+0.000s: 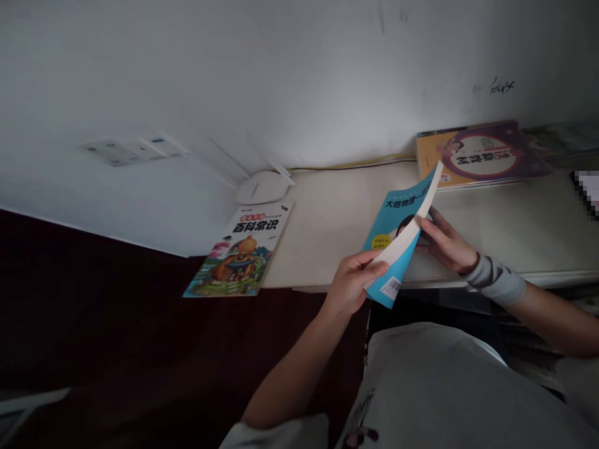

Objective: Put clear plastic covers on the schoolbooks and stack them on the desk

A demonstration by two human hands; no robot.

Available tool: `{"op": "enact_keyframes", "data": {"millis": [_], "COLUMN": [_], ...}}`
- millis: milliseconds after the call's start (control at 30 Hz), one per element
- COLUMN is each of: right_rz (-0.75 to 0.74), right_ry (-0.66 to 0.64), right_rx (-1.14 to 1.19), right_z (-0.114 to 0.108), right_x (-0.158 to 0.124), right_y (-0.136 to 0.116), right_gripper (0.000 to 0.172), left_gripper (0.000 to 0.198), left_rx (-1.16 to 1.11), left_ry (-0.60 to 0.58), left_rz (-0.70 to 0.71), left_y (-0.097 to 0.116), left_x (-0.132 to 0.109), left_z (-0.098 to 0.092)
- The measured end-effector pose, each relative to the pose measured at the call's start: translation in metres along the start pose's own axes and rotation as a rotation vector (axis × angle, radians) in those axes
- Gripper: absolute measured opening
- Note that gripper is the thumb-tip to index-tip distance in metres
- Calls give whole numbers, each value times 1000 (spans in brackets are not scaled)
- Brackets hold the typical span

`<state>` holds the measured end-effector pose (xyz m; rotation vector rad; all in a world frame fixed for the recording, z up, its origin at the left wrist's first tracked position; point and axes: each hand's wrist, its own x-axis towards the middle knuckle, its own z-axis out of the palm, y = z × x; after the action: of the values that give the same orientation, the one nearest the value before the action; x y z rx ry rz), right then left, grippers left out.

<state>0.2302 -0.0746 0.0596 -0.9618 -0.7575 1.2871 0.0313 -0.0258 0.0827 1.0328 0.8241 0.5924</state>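
Observation:
A blue paperback book (397, 262) with a barcode and a yellow round mark on its cover is held tilted above the front part of the white desk. My left hand (353, 280) grips its lower edge, thumb on top. Along the page edge on the other side, my right hand (447, 240) has its thumb against the book, its other fingers partly hidden behind it. A grey band circles my right wrist. To the left, a colourful book (243, 252) lies at the desk's end, its lower part over the edge. Farther back on the right rests a stack of books with a purple and orange cover (484, 156).
Against the wall at the desk's (322, 218) left end stands a white router (262, 186) with upright antennas. A thin cable (350, 166) runs from it along the wall. A socket panel (133, 149) is on the wall. Dark floor (154, 355) lies at the left.

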Motion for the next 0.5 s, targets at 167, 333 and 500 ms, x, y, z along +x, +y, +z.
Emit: {"op": "enact_keyframes", "data": {"millis": [167, 333, 500], "right_rz": [10, 0, -66], "right_ry": [8, 13, 22], "right_rx": [11, -32, -111], "right_z": [0, -2, -1], "right_x": [0, 1, 2], "right_y": [1, 3, 8], "right_gripper": [62, 61, 54], "left_gripper": [36, 35, 34], "left_rx": [-39, -49, -58], "left_ry": [-3, 14, 19], "left_rz": [-38, -38, -49], "left_y": [-1, -3, -4], "left_x": [2, 3, 3], "left_z": [0, -1, 1]}}
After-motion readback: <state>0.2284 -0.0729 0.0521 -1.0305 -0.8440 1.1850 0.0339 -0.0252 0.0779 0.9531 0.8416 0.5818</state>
